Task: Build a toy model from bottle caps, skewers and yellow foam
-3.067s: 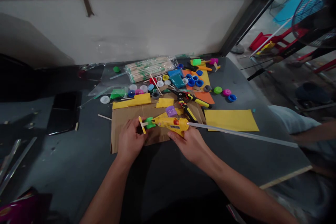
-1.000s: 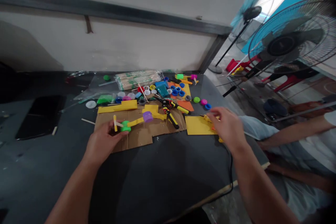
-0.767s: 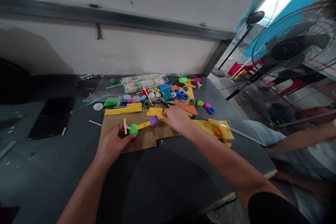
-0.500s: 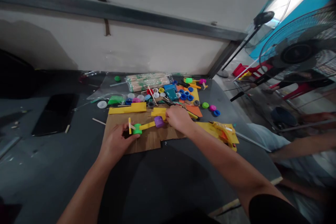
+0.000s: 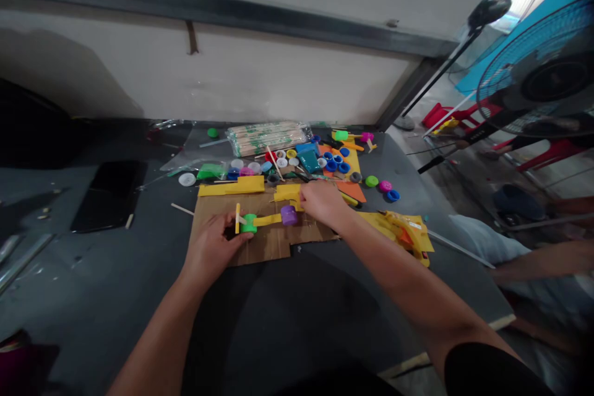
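Note:
Over the brown cardboard (image 5: 266, 247), my left hand (image 5: 214, 241) pinches a green bottle cap (image 5: 249, 223) between thumb and fingers. A short yellow crosspiece (image 5: 237, 218) on a pale stick projects from the cap's left side. From its right, a yellow strip (image 5: 268, 220) runs to a purple bottle cap (image 5: 288, 215). My right hand (image 5: 322, 201) is closed just right of the purple cap, its fingertips by small yellow pieces (image 5: 288, 192); what lies inside its grip is hidden.
Behind the cardboard lie loose bottle caps (image 5: 330, 164), bagged wooden sticks (image 5: 269, 138) and yellow strips (image 5: 232, 186). A yellow glue gun (image 5: 403, 232) rests right of my forearm. A black phone (image 5: 109, 196) lies left. Another person's arm (image 5: 542, 263) is beyond the table's right edge.
The camera view has shifted slightly, so the table's contents sit a little further right. Both hands keep nearly the same places and grips beside the joined caps.

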### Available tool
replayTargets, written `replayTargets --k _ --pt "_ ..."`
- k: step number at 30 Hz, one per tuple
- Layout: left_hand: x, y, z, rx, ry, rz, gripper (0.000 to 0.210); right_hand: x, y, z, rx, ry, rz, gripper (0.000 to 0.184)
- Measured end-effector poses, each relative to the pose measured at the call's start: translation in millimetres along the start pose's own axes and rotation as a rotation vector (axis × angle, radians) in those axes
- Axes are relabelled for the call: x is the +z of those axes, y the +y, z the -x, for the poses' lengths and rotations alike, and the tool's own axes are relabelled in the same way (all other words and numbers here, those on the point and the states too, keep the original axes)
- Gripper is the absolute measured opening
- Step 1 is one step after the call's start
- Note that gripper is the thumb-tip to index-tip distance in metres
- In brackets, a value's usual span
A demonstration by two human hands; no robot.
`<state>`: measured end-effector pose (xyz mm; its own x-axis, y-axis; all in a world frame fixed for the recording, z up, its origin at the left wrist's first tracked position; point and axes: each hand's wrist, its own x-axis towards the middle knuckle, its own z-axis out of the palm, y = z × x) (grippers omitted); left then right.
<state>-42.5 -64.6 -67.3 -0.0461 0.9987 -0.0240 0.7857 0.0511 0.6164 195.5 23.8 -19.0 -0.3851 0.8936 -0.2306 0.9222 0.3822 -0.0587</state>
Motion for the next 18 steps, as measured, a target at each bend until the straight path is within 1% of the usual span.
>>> replayTargets --k 5,7,11,13,15,16,18 --pt "1.8 -3.4 0.0 0.040 0.008 0.014 0.042 0.4 -1.0 3.2 0.005 0.023 -0.035 0.027" --pt "2.4 -4.4 0.1 0.040 0.007 0.017 0.042 2.2 -1.2 2.2 0.013 0.018 -0.063 0.029" --pt "1.7 -4.7 1.0 0.024 -0.007 0.034 0.043 6.5 2.0 -1.4 0.015 0.006 -0.097 0.021" --pt "1.2 -4.1 1.3 0.014 -0.010 0.045 0.044 5.5 6.8 -1.4 0.017 0.023 -0.139 0.016" --pt "1.4 -3.3 0.9 0.027 -0.018 0.047 0.043 0.5 12.9 0.5 0.030 0.079 -0.257 0.012" --pt "1.9 -3.0 0.3 0.046 -0.029 0.043 0.042 -3.3 15.5 1.9 0.039 0.109 -0.349 0.010" --pt "3.5 -2.6 -1.4 0.095 -0.059 0.017 0.042 -11.8 17.5 4.6 0.032 0.144 -0.601 0.007"
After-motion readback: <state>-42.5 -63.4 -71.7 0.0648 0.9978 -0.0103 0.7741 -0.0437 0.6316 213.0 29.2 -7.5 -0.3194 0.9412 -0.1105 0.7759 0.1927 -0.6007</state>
